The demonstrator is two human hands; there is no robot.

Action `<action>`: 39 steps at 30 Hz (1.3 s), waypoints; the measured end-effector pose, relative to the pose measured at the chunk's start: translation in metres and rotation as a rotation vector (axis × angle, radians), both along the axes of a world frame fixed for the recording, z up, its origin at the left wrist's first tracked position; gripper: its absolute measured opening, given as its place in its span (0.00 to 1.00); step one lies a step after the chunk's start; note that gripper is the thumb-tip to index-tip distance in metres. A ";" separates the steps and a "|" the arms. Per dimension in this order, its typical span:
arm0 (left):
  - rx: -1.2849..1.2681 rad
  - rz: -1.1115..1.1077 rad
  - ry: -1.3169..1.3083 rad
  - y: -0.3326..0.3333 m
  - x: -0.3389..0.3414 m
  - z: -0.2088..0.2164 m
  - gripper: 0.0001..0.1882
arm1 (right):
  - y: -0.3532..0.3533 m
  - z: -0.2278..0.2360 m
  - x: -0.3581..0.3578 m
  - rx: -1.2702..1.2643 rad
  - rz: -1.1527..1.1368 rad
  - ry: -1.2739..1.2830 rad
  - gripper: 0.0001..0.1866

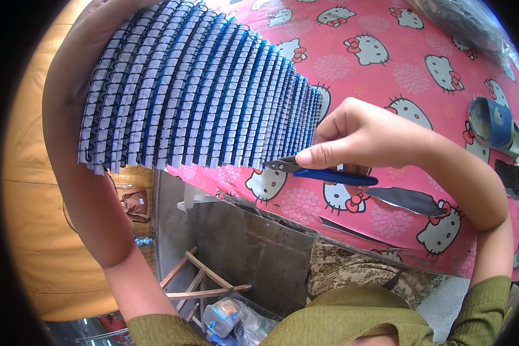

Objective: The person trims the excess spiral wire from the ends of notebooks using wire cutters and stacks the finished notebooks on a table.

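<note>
I have the right hand [352, 138] gripping one pair of blue-handled pliers [341, 175], their tips at one stack of wire-bound booklets [184, 98], too many to count, at the counter's [409, 52] left end. With the one left hand [101, 26] cropped beside the stack, I cannot tell its grip.

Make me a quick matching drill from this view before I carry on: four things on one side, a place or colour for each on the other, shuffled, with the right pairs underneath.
Things
1. Blue-handled pliers
2. Wire-bound stack
3. Tablecloth
4. Wooden frame

Places and colours
A. Pink, printed with white cat faces
B. Low in the view, left of centre, beyond the cloth's edge
C. Held in the right hand
D. Beside the left forearm, on its inner side

Right pairs: 1-C, 2-D, 3-A, 4-B
</note>
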State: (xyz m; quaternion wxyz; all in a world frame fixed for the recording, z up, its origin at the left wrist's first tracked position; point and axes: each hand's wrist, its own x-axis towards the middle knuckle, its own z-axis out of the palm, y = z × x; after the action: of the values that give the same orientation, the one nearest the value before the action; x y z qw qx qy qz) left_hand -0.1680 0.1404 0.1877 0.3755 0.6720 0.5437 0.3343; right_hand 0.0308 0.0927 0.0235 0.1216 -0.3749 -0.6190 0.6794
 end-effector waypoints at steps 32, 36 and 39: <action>0.117 -0.014 0.038 0.001 0.004 0.002 0.10 | -0.016 -0.052 0.000 1.476 -0.272 -0.023 0.21; 0.135 -0.004 0.045 0.000 0.002 0.003 0.10 | -0.015 -0.050 0.000 1.429 -0.235 -0.014 0.20; 0.132 0.011 0.053 0.002 -0.003 -0.002 0.10 | -0.011 -0.039 0.001 1.051 -0.162 0.071 0.18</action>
State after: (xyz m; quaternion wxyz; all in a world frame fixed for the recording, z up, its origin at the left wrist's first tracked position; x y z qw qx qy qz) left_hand -0.1708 0.1421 0.1859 0.3138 0.7011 0.5339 0.3536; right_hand 0.0318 0.0815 -0.0156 0.3661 -0.2869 -0.8403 0.2785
